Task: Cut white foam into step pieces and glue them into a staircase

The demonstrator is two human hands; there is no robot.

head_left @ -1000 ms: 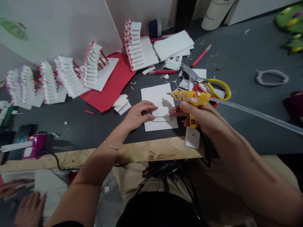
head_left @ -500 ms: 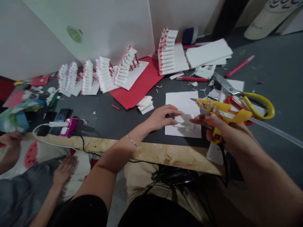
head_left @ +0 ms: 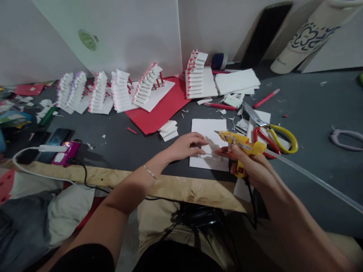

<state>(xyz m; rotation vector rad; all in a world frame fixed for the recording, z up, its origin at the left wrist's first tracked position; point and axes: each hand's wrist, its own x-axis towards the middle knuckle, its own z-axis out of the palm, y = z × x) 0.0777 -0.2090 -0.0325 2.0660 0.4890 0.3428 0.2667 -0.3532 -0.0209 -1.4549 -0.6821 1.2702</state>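
R hand (head_left: 252, 168) gripping yellow glue gun (head_left: 241, 144), label (head_left: 233, 139) illegible; L hand (head_left: 185, 146) open on foam sheet (head_left: 207, 128).

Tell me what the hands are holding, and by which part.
The right hand holds a yellow glue gun by its handle. The left hand grips nothing; its fingers rest on a white sheet.

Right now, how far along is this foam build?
Done: several stepped white foam stacks on red sticks stand finished-looking behind. In hand: the right hand holds a yellow hot glue gun while the left hand presses on a white foam sheet. Remaining: a small pile of loose white foam strips.
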